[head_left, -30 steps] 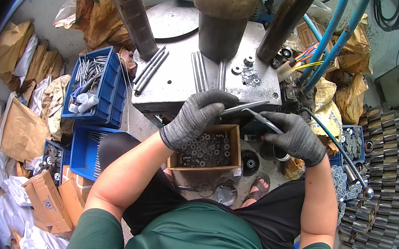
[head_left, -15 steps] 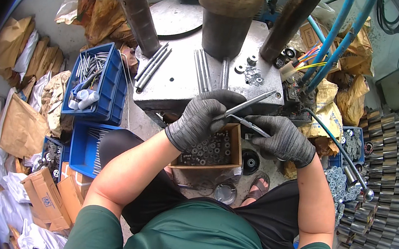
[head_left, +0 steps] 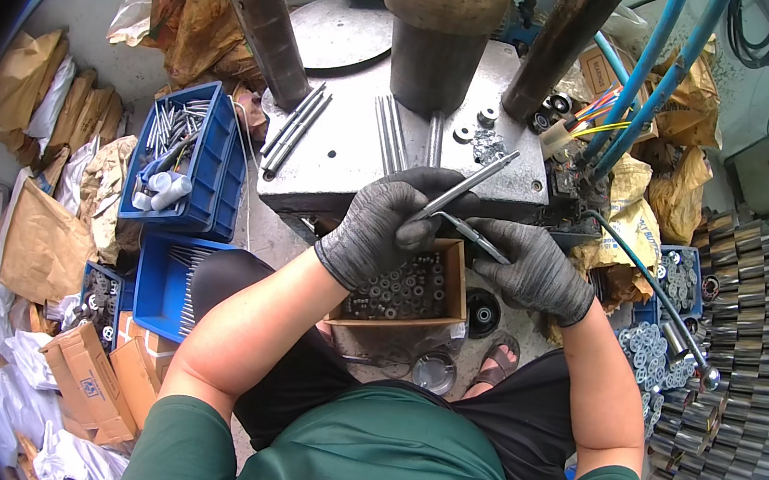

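Observation:
Both my hands wear dark grey gloves and meet just above a small cardboard box of small metal rings resting on my lap. My left hand grips a long thin steel rod that points up and to the right over the edge of the grey press table. My right hand holds a slim metal tool whose tip touches the rod near my left fingers.
A thick steel cylinder and two dark columns rise from the press table, with loose rods and washers on it. Blue crates of rods stand at left, stacked metal gears at right, brown bags and cartons around.
Both hands have risen slightly from the box toward the table edge. The rod in my left hand now tilts up and right, with the right hand's tool brought against it.

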Demonstrator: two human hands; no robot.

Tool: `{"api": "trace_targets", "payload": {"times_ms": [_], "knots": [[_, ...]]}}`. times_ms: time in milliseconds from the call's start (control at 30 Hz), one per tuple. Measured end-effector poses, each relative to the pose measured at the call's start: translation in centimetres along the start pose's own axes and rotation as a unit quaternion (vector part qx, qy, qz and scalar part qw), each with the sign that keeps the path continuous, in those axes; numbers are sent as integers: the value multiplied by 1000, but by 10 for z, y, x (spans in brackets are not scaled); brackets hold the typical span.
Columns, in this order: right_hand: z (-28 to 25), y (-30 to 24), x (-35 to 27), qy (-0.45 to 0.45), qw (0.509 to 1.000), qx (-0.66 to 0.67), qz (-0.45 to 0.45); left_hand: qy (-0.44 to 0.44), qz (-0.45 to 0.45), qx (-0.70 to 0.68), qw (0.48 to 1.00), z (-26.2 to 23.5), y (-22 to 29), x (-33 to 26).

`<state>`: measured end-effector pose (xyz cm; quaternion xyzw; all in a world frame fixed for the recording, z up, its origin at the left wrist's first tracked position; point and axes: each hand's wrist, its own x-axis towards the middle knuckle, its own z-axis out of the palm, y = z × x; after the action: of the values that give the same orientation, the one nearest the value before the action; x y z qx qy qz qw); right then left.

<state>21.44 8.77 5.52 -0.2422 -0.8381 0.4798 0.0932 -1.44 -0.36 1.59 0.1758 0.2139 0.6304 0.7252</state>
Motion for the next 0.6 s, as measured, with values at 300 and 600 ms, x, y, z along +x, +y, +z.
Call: {"api": "trace_targets", "payload": {"times_ms": [300, 600], "knots": [[8, -3, 3, 55, 985, -152, -66, 43, -5, -38, 998, 1, 0, 2], [-14, -16, -7, -43, 985, 155, 57, -30, -3, -47, 998, 2, 7, 0]]}}
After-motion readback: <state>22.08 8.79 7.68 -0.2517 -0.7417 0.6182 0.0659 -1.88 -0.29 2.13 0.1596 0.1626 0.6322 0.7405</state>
